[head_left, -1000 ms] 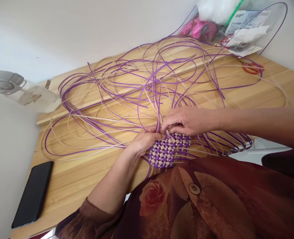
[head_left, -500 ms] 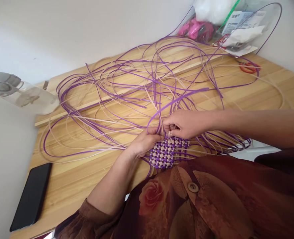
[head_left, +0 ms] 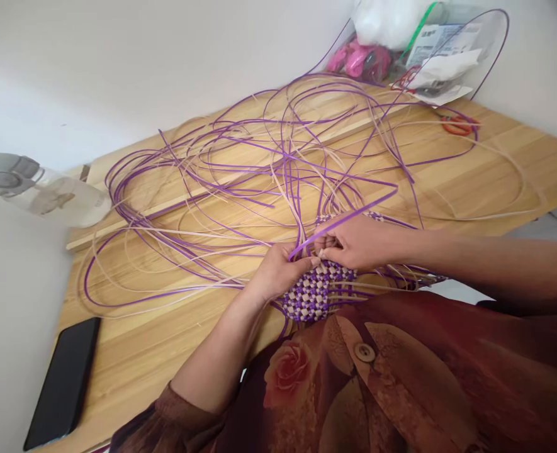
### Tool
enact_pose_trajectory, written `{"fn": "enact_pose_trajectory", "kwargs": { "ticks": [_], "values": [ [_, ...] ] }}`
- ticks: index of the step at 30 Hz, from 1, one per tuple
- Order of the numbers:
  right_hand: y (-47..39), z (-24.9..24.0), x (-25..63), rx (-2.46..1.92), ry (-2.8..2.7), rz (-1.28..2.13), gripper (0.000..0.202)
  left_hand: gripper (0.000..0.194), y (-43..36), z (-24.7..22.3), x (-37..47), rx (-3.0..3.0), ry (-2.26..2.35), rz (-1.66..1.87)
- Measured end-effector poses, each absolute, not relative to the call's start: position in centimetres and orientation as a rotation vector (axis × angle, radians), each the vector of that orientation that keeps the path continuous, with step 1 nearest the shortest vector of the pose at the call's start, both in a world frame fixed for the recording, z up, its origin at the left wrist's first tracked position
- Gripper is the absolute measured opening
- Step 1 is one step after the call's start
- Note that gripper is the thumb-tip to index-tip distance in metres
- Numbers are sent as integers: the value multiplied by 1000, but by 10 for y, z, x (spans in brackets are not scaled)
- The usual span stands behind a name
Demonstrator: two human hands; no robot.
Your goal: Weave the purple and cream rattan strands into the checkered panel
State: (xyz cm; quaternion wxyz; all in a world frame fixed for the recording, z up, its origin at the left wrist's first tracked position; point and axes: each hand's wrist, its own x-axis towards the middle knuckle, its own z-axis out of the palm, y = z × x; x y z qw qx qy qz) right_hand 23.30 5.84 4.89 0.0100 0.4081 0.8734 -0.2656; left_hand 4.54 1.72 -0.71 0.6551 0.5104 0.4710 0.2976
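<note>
A purple and beige woven piece (head_left: 306, 296) lies near the table's front edge, close to the shirt, with long purple and beige strands (head_left: 139, 220) fanning out from it across the table. My left hand (head_left: 282, 267) grips its upper left edge, thumb pressed beside the weave. At the top edge my right hand (head_left: 354, 242) is closed, its fingertips pinching a small beige strand near my left thumb. A purple strand (head_left: 348, 217) rises from my left hand, passes over my right hand and bends back sharply. The palm sides of both hands are hidden.
A black phone (head_left: 63, 380) lies at the left edge of the table (head_left: 131, 377). Beyond the far left edge is a clear bottle (head_left: 61, 198) with a grey lid. Orange-handled scissors (head_left: 457, 124) and plastic bags (head_left: 372, 44) are at the back right.
My left thumb has moved right, nearer my right fingertips. The loose purple strand now bends sharply instead of curving in a loop. The view has shifted slightly, showing more weave beyond my right hand.
</note>
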Motion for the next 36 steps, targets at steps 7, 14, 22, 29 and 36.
{"fn": "enact_pose_trajectory", "kwargs": {
  "ticks": [7, 14, 22, 29, 36],
  "values": [
    [31, 42, 251, 1301, 3406, -453, 9, 28, 14, -2, 49, 901, 940, 750],
    [17, 12, 246, 1396, 3521, -339, 11, 32, 16, -2, 50, 868, 945, 782],
    [9, 19, 250, 1214, 3414, -958, 15, 30, 21, -16, 48, 1138, 1033, 774],
    [-2, 16, 254, 1263, 3288, -1422, 3, 30, 23, -16, 44, 1166, 1084, 739],
    [-6, 0, 251, 1208, 3021, -1745, 10, 29, 23, -9, 41, 1211, 1161, 658]
  ]
}}
